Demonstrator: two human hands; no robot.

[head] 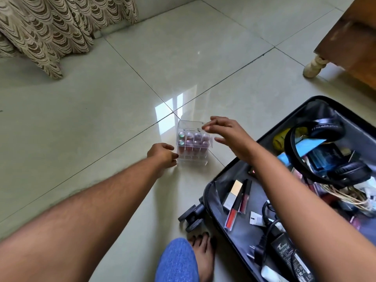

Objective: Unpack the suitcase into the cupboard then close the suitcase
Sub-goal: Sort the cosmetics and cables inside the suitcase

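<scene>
Headphones [327, 147] and charger [289, 253] crowd the suitcase [219, 202] — curtain [50, 27] beyond.

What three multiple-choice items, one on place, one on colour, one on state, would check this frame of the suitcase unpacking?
1. Where does the clear organiser stand?
A. inside the suitcase
B. on the floor left of the suitcase
C. on the wooden furniture

2. What colour are the headphones in the suitcase?
A. black
B. white
C. red

3. How is the right hand?
A. gripping the headphones
B. open, at the organiser's right top edge
C. flat on the floor

Answers:
1 B, it sits on the floor tiles outside the case's edge.
2 A, band and ear cups are black.
3 B, its fingers are spread and loosely bent and hold nothing, while the left hand reaches the organiser's lower left side; whether that hand grips it I cannot tell.
</scene>
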